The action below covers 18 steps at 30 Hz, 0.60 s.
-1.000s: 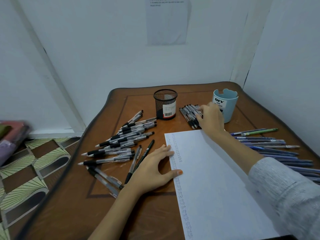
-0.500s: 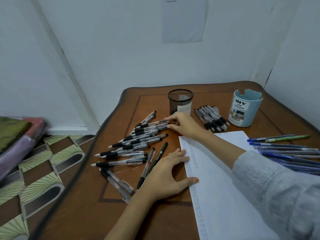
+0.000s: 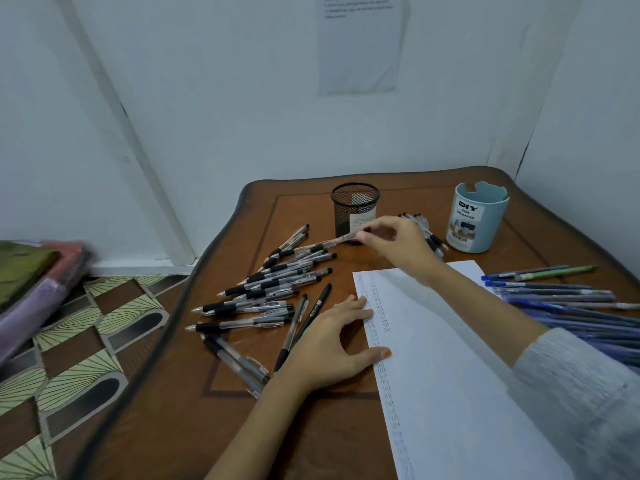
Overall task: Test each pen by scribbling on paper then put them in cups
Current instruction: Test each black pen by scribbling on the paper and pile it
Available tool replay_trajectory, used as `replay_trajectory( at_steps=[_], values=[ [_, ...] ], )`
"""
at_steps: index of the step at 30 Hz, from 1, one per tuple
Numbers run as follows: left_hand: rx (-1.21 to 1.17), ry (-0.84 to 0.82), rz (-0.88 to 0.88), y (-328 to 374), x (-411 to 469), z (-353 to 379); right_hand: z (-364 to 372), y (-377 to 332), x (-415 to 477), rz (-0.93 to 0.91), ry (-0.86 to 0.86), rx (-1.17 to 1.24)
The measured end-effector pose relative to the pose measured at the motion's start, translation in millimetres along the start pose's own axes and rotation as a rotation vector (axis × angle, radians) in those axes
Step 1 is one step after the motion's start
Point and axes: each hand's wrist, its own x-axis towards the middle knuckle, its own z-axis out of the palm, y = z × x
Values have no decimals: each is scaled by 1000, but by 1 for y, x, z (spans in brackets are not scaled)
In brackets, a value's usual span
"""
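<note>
My right hand (image 3: 394,240) pinches the end of a clear black-grip pen (image 3: 332,242), lifted just above the top of the pile of black pens (image 3: 270,289), in front of the black mesh cup (image 3: 355,209). My left hand (image 3: 329,341) rests flat on the table with its thumb and fingertips on the left edge of the white paper (image 3: 450,375), which carries columns of small scribbles. A light blue cup (image 3: 478,220) marked DIY stands at the back right. A small bunch of black pens (image 3: 427,230) lies between the two cups, partly hidden by my right hand.
Several blue pens and a green one (image 3: 554,292) lie at the table's right edge. The brown wooden table (image 3: 242,427) stands in a white corner. On the left are patterned floor tiles (image 3: 86,341) and stacked folded cloth (image 3: 31,282). A sheet of paper (image 3: 360,43) hangs on the wall.
My right hand went from the bunch of pens by the blue cup over to the left pile and now lifts one pen by its end. The left hand stayed on the paper.
</note>
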Motion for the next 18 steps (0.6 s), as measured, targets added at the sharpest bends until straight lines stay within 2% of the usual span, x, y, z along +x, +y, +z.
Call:
replay_trajectory(
  at_steps=[4, 7, 18],
  values=[
    [12, -13, -7, 2, 0, -2, -25, -15, -12, 104, 239, 239],
    [13, -19, -27, 4, 0, -1, -40, -29, -22, 125, 345, 507],
    [107, -38, -22, 9, -2, -2, -62, -47, -68, 406, 276, 948]
  ],
)
